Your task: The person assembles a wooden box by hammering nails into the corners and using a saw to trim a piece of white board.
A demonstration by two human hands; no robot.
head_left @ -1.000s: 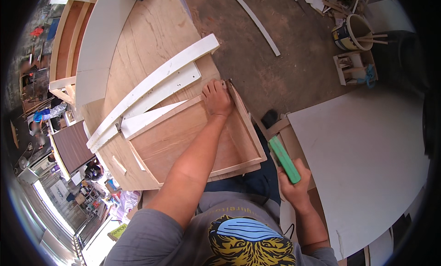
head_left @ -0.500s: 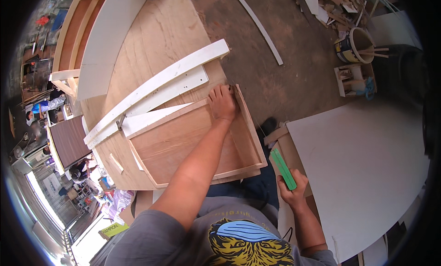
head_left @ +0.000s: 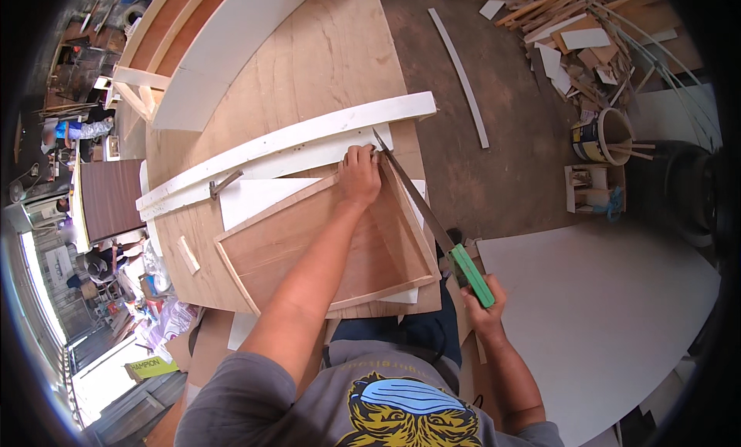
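A shallow plywood box (head_left: 417, 215) with a thin wooden rim lies at an angle on the workbench in front of me. My left hand (head_left: 360, 181) is closed over its far rim, close to the far right corner. In my right hand (head_left: 486, 306), to the right of the box, is the green handle of a handsaw (head_left: 429, 214). Its long blade slants up and left past the corner, the tip just beyond my left fingers. Whether the teeth touch the wood I cannot tell. Behind the box lie a long white curved strip (head_left: 285, 144) and a hammer (head_left: 225, 184).
A large white panel (head_left: 579, 308) stands at my right. Wood offcuts (head_left: 575, 49), a bucket (head_left: 606, 134) and a small wooden crate (head_left: 590, 191) are on the floor at far right. A curved white panel (head_left: 228, 49) stands on the plywood bench top (head_left: 340, 53). Several people work at far left.
My right hand has brought the saw blade up along the box's far right corner; earlier mainly its handle showed. My left hand still grips the rim. The whole view has shifted somewhat.
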